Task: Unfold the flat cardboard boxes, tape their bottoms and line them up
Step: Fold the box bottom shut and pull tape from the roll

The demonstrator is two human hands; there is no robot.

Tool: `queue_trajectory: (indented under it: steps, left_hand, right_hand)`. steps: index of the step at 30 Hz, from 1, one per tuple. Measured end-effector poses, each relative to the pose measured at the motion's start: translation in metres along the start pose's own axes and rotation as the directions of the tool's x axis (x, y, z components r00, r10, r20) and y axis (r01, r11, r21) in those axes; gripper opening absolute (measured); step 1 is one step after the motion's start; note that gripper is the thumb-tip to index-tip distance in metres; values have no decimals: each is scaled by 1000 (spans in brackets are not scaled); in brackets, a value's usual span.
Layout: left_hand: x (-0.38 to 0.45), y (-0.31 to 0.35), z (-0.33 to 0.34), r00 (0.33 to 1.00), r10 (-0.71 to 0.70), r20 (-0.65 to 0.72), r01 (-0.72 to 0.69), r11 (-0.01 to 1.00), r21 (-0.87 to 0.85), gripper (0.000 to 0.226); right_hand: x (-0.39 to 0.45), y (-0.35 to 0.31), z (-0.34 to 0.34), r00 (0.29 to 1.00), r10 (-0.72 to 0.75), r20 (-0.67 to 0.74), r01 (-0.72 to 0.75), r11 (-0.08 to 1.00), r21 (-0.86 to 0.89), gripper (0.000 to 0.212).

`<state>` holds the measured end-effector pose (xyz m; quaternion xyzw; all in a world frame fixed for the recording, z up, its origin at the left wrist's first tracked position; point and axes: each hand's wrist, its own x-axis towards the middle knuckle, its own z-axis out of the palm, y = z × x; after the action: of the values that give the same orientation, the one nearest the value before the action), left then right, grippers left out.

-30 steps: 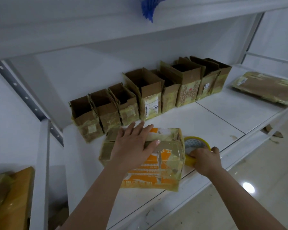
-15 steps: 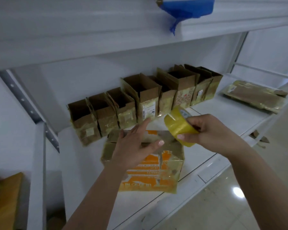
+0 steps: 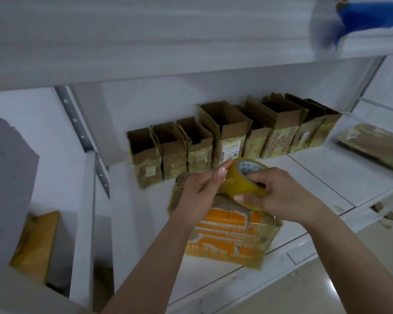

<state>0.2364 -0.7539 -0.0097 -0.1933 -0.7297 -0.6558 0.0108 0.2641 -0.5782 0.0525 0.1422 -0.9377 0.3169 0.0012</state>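
White metal shelf carries everything. Behind the orange-printed cardboard box, a row of open brown cardboard boxes lines the back wall. Above the orange box, the left hand pinches at the yellow-brown tape roll; the right hand has its grip curled round that roll. Right of the row lies a flat wrapped cardboard stack.

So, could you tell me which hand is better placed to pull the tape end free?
Probably the left hand: its fingertips already touch the tape roll, while the right hand grips that roll above the orange box.
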Motion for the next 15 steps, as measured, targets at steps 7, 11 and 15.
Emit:
queue_trajectory:
  steps: [7,11,15]
  left_hand:
    - [3,-3,-3,986,-17,-165,-4,992,-125,45]
    - [3,-7,-11,971,-37,-235,1,989,-151,52]
    - [4,-11,-11,953,-54,-299,14,991,-134,48]
  right_hand:
    - [-5,6,-31,992,-110,60,116,989,-93,19]
    - [5,-12,-27,992,-121,43,107,962,253,30]
    - [19,-13,-25,999,9,33,-21,919,395,46]
